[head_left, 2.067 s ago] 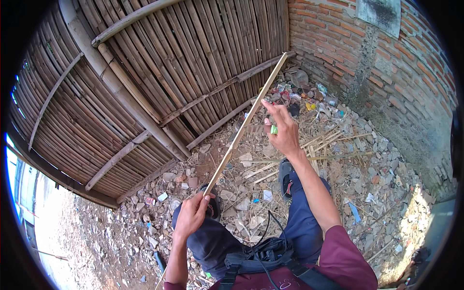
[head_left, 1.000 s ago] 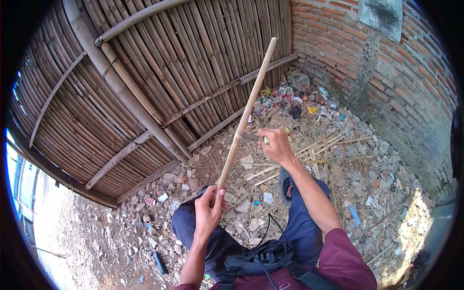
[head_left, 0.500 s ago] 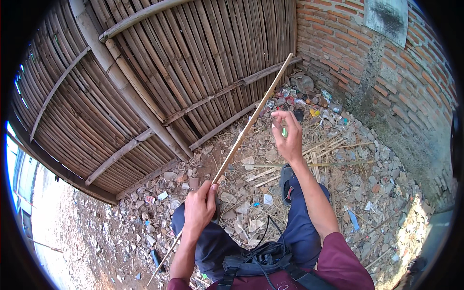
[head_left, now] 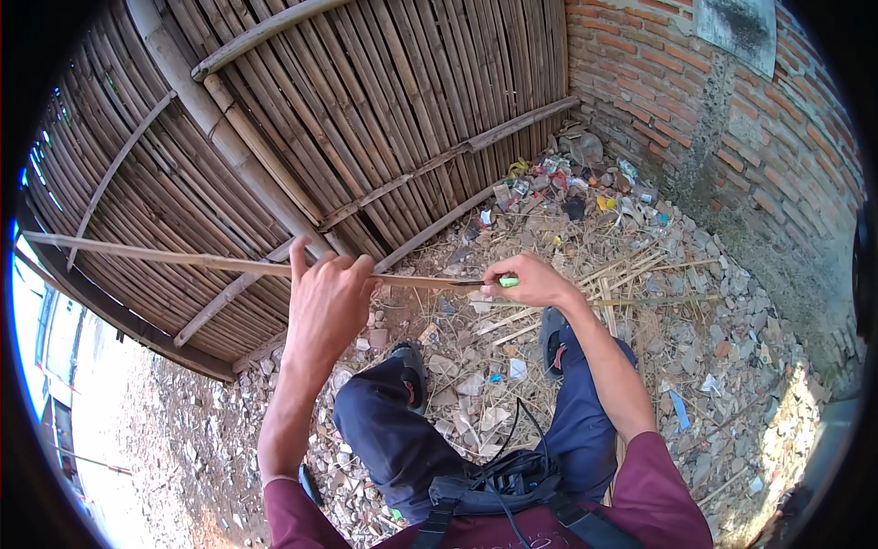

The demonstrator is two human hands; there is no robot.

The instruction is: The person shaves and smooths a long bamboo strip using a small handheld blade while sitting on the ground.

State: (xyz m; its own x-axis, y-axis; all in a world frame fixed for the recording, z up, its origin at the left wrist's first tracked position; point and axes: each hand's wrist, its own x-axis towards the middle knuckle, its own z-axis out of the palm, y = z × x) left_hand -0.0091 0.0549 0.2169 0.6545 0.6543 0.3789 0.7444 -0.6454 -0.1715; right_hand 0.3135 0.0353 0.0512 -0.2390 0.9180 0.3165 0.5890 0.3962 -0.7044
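Note:
A long, pale bamboo strip (head_left: 201, 261) lies crosswise in front of me, from the far left to my right fingers. My left hand (head_left: 329, 297) grips it partway along, with the index finger raised. Closed around a small green-handled knife (head_left: 508, 282), my right hand (head_left: 532, 280) is at the strip's right end. The knife's dark blade meets the strip there; how deep it goes in, I cannot tell.
A bamboo-slat wall (head_left: 384, 101) stands ahead and left, a brick wall (head_left: 640, 78) to the right. Rubbish (head_left: 585, 188) fills their corner. Loose bamboo strips (head_left: 608, 279) lie beyond my feet on stony ground. A black pouch with cables (head_left: 498, 489) sits at my waist.
The bamboo strip has swung from a slant toward the corner to nearly level across me. My left hand has risen and turned with it. My right hand has lowered, bringing the knife onto the strip.

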